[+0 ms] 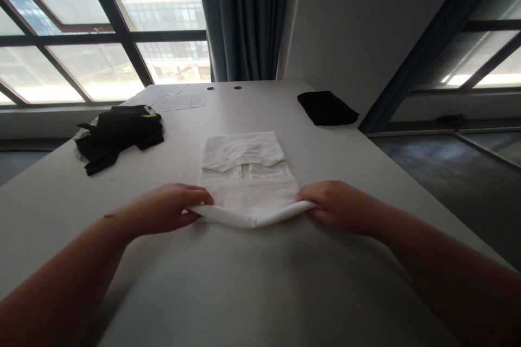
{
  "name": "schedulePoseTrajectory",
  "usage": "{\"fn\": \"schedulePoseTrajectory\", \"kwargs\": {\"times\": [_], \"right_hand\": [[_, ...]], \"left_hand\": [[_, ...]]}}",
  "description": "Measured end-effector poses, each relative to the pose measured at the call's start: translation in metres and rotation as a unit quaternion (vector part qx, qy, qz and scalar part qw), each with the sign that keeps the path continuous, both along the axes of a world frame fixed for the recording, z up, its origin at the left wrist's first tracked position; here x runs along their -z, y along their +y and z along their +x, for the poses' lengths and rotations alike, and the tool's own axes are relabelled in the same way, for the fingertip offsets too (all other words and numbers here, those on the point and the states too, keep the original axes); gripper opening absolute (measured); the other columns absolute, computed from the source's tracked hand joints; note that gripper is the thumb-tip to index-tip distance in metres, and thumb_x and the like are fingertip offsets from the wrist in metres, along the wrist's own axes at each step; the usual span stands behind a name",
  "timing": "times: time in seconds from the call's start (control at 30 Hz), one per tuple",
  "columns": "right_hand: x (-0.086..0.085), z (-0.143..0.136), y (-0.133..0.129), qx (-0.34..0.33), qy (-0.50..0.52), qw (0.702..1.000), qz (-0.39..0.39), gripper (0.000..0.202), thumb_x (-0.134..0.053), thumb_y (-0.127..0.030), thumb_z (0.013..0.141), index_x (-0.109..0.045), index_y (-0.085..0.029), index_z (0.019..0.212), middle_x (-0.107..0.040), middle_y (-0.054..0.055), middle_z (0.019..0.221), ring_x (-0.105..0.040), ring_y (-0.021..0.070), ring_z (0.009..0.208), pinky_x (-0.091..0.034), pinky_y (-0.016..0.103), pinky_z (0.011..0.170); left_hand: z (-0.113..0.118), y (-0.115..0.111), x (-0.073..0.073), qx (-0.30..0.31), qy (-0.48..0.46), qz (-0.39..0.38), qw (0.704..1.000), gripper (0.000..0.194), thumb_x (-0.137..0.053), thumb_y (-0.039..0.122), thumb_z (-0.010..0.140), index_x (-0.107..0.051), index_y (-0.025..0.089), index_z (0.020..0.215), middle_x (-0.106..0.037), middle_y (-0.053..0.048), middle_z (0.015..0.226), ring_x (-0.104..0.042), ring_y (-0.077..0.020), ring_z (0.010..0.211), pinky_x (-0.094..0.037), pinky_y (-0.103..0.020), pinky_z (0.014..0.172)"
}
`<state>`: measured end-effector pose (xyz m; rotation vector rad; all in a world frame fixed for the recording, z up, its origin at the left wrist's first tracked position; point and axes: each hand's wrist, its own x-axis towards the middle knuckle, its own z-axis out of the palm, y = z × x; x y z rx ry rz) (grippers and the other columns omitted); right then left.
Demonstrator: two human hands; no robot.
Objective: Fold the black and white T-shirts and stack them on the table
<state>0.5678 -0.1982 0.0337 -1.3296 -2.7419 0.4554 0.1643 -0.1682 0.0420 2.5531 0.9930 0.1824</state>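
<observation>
A white garment point(249, 187), folded into a narrow rectangle, lies in the middle of the table. Its near end is bent over into a rounded fold that sags at the centre. My left hand point(179, 207) pinches the left end of this fold between thumb and fingers. At the right end, my right hand point(329, 205) grips the same fold. The far part of the garment lies flat, with a curved edge across it and a short seam below that edge.
The white table point(260, 293) carries a loose pile of dark clothes point(122, 133) at the left and a folded black cloth point(328, 108) at the back right. Papers point(179, 102) lie near the back edge, left of two round holes. Beyond are windows and a curtain point(244, 16).
</observation>
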Motion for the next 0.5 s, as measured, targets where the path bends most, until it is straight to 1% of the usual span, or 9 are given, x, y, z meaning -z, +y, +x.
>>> {"fn": "schedulePoseTrajectory", "kwargs": {"times": [0.1, 0.17, 0.23, 0.3, 0.37, 0.43, 0.5], "right_hand": [[-0.005, 0.01, 0.009, -0.012, 0.068, 0.997, -0.034, 0.025, -0.056, -0.022, 0.093, -0.078, -0.024, 0.104, -0.08, 0.006, 0.1, -0.074, 0.0243, 0.091, -0.051, 0.032, 0.082], [-0.011, 0.014, 0.012, -0.02, 0.109, 0.993, -0.052, 0.027, -0.055, -0.03, 0.097, -0.079, -0.025, 0.108, -0.081, 0.005, 0.102, -0.075, 0.024, 0.091, -0.052, 0.031, 0.081], [-0.019, 0.017, 0.011, -0.022, 0.13, 0.989, -0.064, 0.028, -0.055, -0.039, 0.1, -0.078, -0.025, 0.107, -0.08, 0.004, 0.097, -0.074, 0.0227, 0.084, -0.052, 0.03, 0.074], [-0.03, 0.019, 0.006, -0.028, 0.135, 0.987, -0.083, 0.031, -0.053, -0.046, 0.102, -0.075, -0.024, 0.1, -0.076, 0.003, 0.085, -0.069, 0.0201, 0.073, -0.049, 0.029, 0.067], [-0.041, 0.021, -0.002, -0.05, 0.146, 0.98, -0.123, 0.037, -0.052, -0.051, 0.103, -0.071, -0.023, 0.089, -0.07, 0.002, 0.075, -0.063, 0.0177, 0.065, -0.048, 0.028, 0.063], [-0.051, 0.023, -0.011, -0.069, 0.175, 0.966, -0.176, 0.042, -0.054, -0.057, 0.103, -0.067, -0.023, 0.082, -0.064, 0.001, 0.069, -0.059, 0.0168, 0.061, -0.047, 0.028, 0.06], [-0.056, 0.026, -0.019, -0.066, 0.226, 0.947, -0.219, 0.047, -0.057, -0.065, 0.1, -0.066, -0.023, 0.079, -0.061, 0.002, 0.068, -0.057, 0.0175, 0.061, -0.048, 0.03, 0.059]], "left_hand": [[-0.009, 0.016, 0.002, 0.024, -0.106, -0.041, 0.993, 0.025, -0.066, 0.034, 0.094, -0.079, 0.029, 0.115, -0.081, -0.006, 0.108, -0.077, -0.0229, 0.09, -0.06, -0.029, 0.081], [-0.014, 0.021, 0.003, 0.027, -0.142, -0.062, 0.988, 0.025, -0.068, 0.036, 0.095, -0.081, 0.028, 0.116, -0.082, -0.007, 0.105, -0.077, -0.0239, 0.088, -0.061, -0.029, 0.08], [-0.019, 0.022, 0.002, 0.021, -0.158, -0.084, 0.984, 0.025, -0.071, 0.037, 0.094, -0.083, 0.029, 0.114, -0.083, -0.007, 0.097, -0.077, -0.0247, 0.082, -0.062, -0.031, 0.075], [-0.021, 0.019, -0.005, 0.018, -0.166, -0.115, 0.979, 0.023, -0.074, 0.039, 0.091, -0.084, 0.03, 0.11, -0.082, -0.007, 0.091, -0.077, -0.0252, 0.076, -0.062, -0.032, 0.07], [-0.021, 0.013, -0.017, 0.026, -0.167, -0.151, 0.974, 0.021, -0.077, 0.041, 0.088, -0.086, 0.031, 0.104, -0.082, -0.007, 0.088, -0.077, -0.026, 0.073, -0.062, -0.032, 0.066], [-0.019, 0.003, -0.03, 0.05, -0.17, -0.184, 0.967, 0.017, -0.079, 0.042, 0.086, -0.087, 0.032, 0.097, -0.082, -0.008, 0.084, -0.077, -0.0269, 0.07, -0.062, -0.033, 0.063], [-0.016, -0.009, -0.041, 0.071, -0.188, -0.201, 0.959, 0.017, -0.078, 0.045, 0.086, -0.087, 0.032, 0.092, -0.08, -0.008, 0.079, -0.075, -0.0272, 0.068, -0.062, -0.034, 0.06]]}}
